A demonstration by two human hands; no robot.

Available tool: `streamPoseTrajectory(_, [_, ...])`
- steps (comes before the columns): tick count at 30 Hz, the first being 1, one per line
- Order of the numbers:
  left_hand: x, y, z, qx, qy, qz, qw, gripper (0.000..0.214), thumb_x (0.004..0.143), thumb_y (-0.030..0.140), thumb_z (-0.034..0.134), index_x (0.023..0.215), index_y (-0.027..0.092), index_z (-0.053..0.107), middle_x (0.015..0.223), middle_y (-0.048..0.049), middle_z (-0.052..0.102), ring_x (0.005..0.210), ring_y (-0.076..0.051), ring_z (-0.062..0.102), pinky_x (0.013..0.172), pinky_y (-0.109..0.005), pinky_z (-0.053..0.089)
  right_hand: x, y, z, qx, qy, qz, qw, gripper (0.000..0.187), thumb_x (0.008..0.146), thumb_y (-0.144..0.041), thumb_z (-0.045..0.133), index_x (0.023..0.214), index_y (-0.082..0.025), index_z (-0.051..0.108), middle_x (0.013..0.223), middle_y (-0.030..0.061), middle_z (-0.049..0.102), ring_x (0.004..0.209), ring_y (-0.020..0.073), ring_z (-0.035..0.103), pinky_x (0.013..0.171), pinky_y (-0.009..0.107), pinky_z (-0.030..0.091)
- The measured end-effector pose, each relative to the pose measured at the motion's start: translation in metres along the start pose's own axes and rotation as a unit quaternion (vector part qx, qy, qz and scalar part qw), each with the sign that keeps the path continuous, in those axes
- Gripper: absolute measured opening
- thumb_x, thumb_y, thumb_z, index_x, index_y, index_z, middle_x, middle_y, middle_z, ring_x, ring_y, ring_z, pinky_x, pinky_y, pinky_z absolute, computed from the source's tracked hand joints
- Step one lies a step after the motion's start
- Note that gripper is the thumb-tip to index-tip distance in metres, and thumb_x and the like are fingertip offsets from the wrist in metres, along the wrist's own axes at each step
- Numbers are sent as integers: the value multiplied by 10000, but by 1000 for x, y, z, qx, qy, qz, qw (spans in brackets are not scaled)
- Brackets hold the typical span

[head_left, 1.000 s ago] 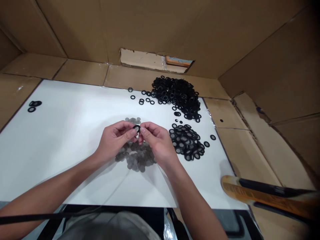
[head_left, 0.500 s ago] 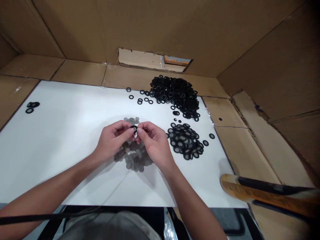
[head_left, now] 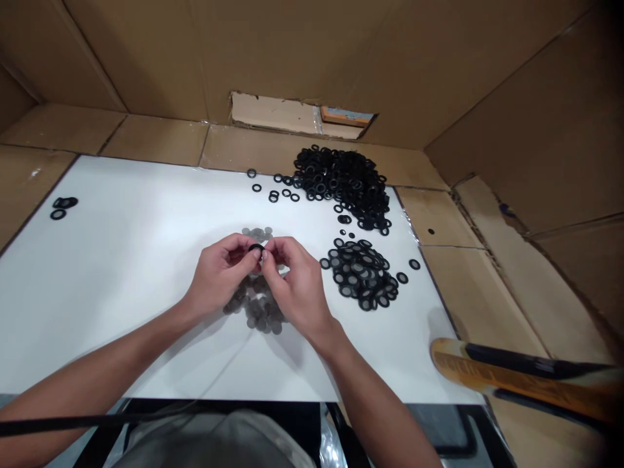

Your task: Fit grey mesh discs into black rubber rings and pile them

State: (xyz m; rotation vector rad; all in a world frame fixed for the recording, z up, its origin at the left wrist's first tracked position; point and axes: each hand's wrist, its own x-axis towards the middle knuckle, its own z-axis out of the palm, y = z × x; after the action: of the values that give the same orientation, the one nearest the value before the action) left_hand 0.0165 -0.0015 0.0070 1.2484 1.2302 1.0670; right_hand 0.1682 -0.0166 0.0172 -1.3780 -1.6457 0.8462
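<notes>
Between the fingertips of both hands is a black rubber ring washer [head_left: 255, 247], raised above the white board. My left hand [head_left: 221, 266] pinches its left side with thumb and forefinger. My right hand [head_left: 298, 276] closes on the right edge, thumb against the ring; whether a disc is also in these fingers I cannot tell. Beneath the hands lies a heap of small grey mesh-like discs [head_left: 264, 316], partly covered by them. A smaller group of grey discs [head_left: 258, 233] shows just beyond the fingertips. Right of my right hand is a pile of black rings with grey centres [head_left: 363, 276].
A large pile of open black rings [head_left: 341, 185] sits at the back right, with several loose ones beside it. More black rings [head_left: 58, 214] lie far left. Cardboard walls [head_left: 292, 52] surround the white board [head_left: 121, 260]. A yellow and black object [head_left: 487, 367] juts in from the right.
The ring and fingertips have shifted slightly left. My right hand's fingers have moved closer in against the ring. The piles look the same.
</notes>
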Motion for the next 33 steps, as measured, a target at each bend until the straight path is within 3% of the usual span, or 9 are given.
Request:
streamPoseTrajectory(5, [1,0,-1,-1,6,-6,1000,156,827,319,709,832,164,692,738,-20,706,687,-150,678,658,-256,567,-1,1,1,-11,14,-9,1000,107,954,-302,538,915,-228,605,908,34,670,795,172,638,750,305,509])
streamPoseTrajectory(16, [2,8,-1,-18,-9,-8,1000,164,821,319,722,833,161,681,745,-28,705,695,-156,674,679,-271,568,1,-2,-3,135,-8,65,989,128,939,-333,590,883,-221,615,864,13,682,781,163,667,757,296,534])
streamPoseTrajectory(25, [3,5,0,-17,-30,-25,999,184,794,345,735,844,172,697,778,-17,678,713,-144,631,676,-252,533,2,0,-3,122,5,46,991,88,915,-302,616,953,-231,652,962,35,708,870,182,660,826,318,528])
streamPoseTrajectory(33, [4,-5,1,23,-48,12,999,143,823,321,695,852,181,681,801,-17,665,728,-141,619,684,-260,518,-1,3,-1,54,13,55,997,140,947,-282,514,847,-219,590,829,21,652,753,176,594,706,305,456])
